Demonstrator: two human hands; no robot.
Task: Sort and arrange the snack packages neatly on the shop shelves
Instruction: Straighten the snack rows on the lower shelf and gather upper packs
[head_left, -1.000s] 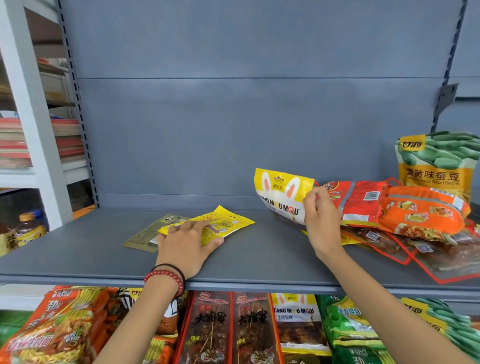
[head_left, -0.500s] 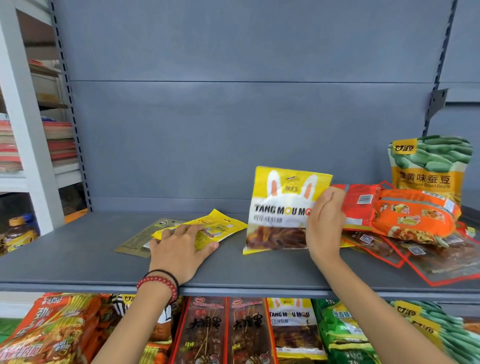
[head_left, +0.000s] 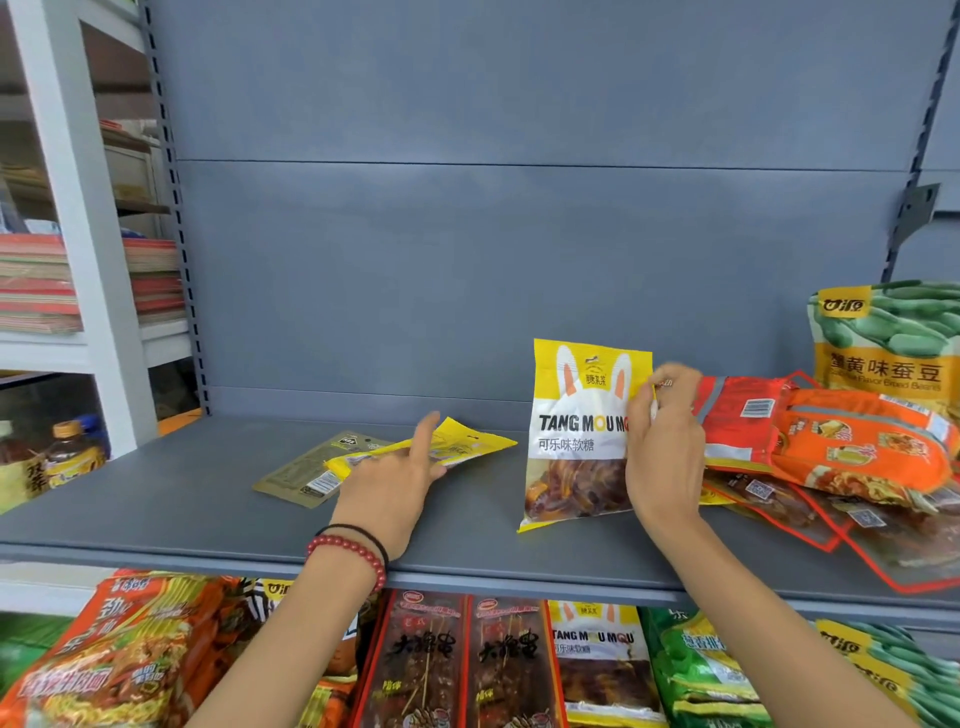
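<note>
**Clearance on the grey shelf (head_left: 156, 499).** The surface lies bare from its left end to the olive packet (head_left: 306, 467) and along the front strip. A bare lane also runs back to the rear panel (head_left: 467, 260) between the flat yellow packet (head_left: 470, 446) and the upright yellow bag (head_left: 576, 431). The right part is blocked by a pile of orange and red packages (head_left: 831, 441) with a green bean bag (head_left: 883, 338) standing behind it, while the left hand (head_left: 389, 478), fingers spread over the flat yellow packet, and the right hand (head_left: 660, 457), pinching the upright yellow bag's right edge, narrow the middle lane.
</note>
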